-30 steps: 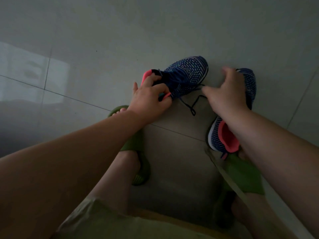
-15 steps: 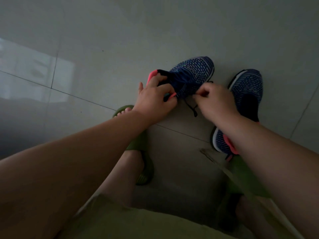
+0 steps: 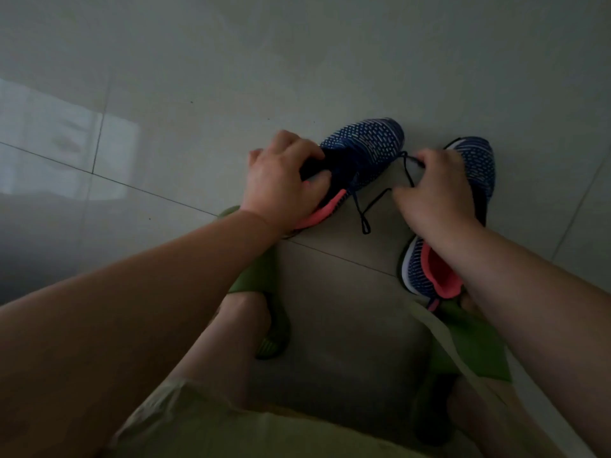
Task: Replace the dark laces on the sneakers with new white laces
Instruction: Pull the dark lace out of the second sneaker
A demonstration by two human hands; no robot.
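The grey tiled floor [image 3: 297,61] fills most of your view, with your legs and green slippers [image 3: 264,285] at the bottom. On it lie two blue knit sneakers with pink lining. The left sneaker [image 3: 367,150] is tipped on its side, toe pointing away from you; the right sneaker [image 3: 476,166] sits just beside it, largely under your forearm. Your left hand [image 3: 281,180] grips the left sneaker at its collar, fingers curled into the dark opening, thumb on the outside. Your right hand [image 3: 436,190] pinches the dark lace [image 3: 373,203] with curled fingers (the fingertips themselves are hidden from you). The lace runs from the left sneaker's eyelets to that hand, its loose end lying on the floor between the shoes.
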